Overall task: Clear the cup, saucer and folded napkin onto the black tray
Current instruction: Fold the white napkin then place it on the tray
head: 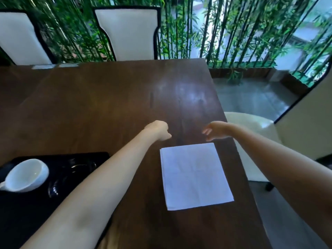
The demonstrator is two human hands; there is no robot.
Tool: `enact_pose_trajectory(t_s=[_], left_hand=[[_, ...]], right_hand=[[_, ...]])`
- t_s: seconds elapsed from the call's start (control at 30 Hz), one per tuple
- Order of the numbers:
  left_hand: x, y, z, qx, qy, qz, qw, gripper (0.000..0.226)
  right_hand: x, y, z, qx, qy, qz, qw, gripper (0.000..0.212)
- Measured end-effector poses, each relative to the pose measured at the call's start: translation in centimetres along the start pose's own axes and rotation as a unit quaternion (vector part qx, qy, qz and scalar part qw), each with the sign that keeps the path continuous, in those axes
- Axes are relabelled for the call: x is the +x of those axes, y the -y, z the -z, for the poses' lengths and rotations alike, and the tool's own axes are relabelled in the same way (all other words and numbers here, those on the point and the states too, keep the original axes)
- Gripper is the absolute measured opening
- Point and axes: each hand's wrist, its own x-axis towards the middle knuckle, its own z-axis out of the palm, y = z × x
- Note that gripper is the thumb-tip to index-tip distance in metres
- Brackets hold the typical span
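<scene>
A white folded napkin (195, 175) lies flat on the dark wooden table, near its right edge. My left hand (158, 130) hovers just beyond the napkin's far left corner, fingers curled in and holding nothing. My right hand (214, 130) hovers past the far right corner, fingers loosely apart and empty. At the lower left is the black tray (27, 212). A white cup (27, 175) sits on it, tilted toward me, with a dark glossy saucer (71, 173) beside it, hard to make out against the tray. My left forearm crosses the tray's right side.
The wooden table (107, 105) stretches far and left. Its right edge runs close beside the napkin. Two white chairs (127, 31) stand at the far side, a cream seat (251, 123) at the right. Bamboo stems fill the background.
</scene>
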Motion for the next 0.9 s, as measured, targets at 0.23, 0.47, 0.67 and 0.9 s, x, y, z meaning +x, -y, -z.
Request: enact_pose_trajectory(t_s=[0.23, 0.47, 0.67, 0.9], left_hand=[[2.5, -0.8, -7.4, -0.008, 0.027, -0.009, 1.0, 0.042], [3.7, 1.0, -8.9, -0.044, 0.006, -0.046, 0.998, 0.02], [5.0, 1.6, -8.4, -0.032, 0.079, -0.066, 0.994, 0.016], [5.1, 1.9, -5.7, -0.028, 0.125, -0.093, 0.987, 0.01]], right_hand=[[1.8, -4.8, -5.9, -0.018, -0.072, 0.024, 0.997, 0.054], [3.0, -6.2, -7.7, 0.017, -0.101, 0.051, 0.993, 0.046], [4.6, -5.6, -6.2, -0.008, -0.001, 0.034, 0.999, 0.046], [5.0, -5.1, -3.0, -0.04, 0.056, 0.037, 0.997, 0.029]])
